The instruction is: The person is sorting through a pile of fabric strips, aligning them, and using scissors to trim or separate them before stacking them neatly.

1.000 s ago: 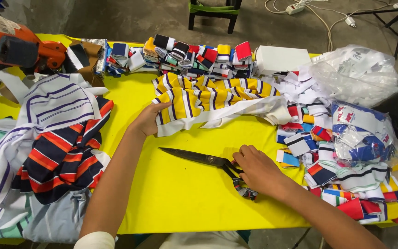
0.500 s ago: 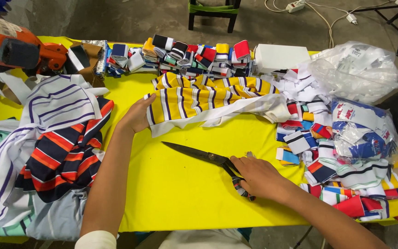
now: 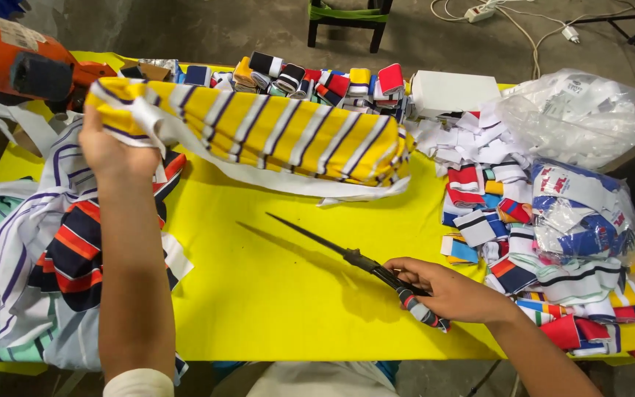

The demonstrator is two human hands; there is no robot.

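The scissor handles (image 3: pixel 417 303) are mostly covered by the right hand (image 3: pixel 453 292), so the finger loops cannot be made out. The striped fabric's (image 3: pixel 273 132) near end is bunched inside the left hand (image 3: pixel 112 151). Left of that hand, the orange tool (image 3: pixel 16 59) is cut off by the picture's edge.
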